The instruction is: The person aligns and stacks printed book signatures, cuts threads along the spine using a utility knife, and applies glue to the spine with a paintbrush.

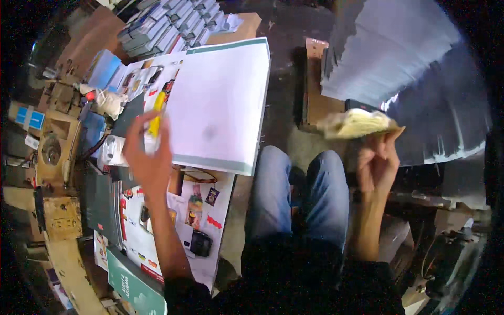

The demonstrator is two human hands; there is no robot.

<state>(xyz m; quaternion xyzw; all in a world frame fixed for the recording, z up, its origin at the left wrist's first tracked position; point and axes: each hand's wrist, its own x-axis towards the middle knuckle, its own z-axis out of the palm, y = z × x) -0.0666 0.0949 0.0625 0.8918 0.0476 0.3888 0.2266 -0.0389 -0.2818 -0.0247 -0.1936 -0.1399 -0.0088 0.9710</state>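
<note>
My left hand (149,157) is over the work table, its fingers closed around a slim yellow tool (156,119) with a pale lower end; blur hides its exact kind. Right beside it lies a large white cover sheet (220,105) with grey-green borders. Out to the right, above the floor, my right hand (379,163) grips a pale yellow, layered wad (359,125) with a brownish edge. Motion smears the wad, and whether it is cloth or sponge cannot be made out.
Stacks of thick books (170,26) stand at the far left. A tall stack of grey-white sheets (388,47) is at the far right. A white roll (112,150), a black device (201,243) and a green book (135,283) are on the table. My knees (299,189) are between.
</note>
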